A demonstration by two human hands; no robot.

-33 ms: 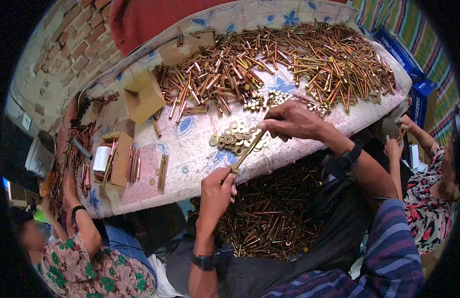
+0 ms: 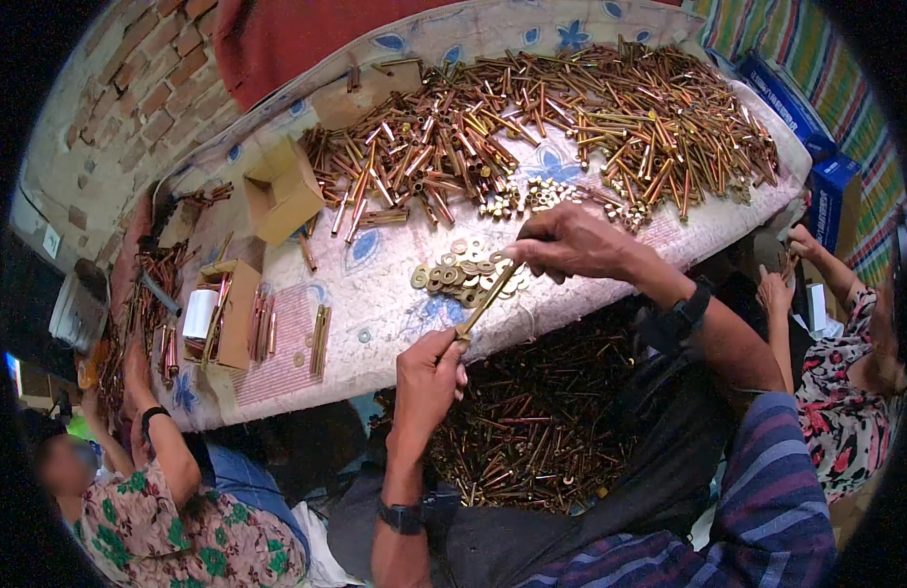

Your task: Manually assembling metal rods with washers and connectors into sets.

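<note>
A long brass-coloured bolt (image 2: 488,301) is held at a slant over the table's front edge. My left hand (image 2: 429,367) pinches its lower end, where a wider piece shows by the thumb. At the upper end, the fingers of my right hand (image 2: 571,242) are closed round it; they partly hide its tip. Just behind the bolt lies a loose pile of flat washers (image 2: 444,279). Small shiny hex nuts (image 2: 551,194) are heaped beyond my right hand. Farther back spreads a big heap of metal tubes and rods (image 2: 453,147).
Left on the cloth-covered table (image 2: 375,338) stand an open carton (image 2: 240,318) with a white roll and a tilted empty carton (image 2: 282,191). Below the front edge lies another mass of bolts (image 2: 532,421). Co-workers sit at left (image 2: 179,519) and right (image 2: 840,392). Blue boxes (image 2: 787,108) stand back right.
</note>
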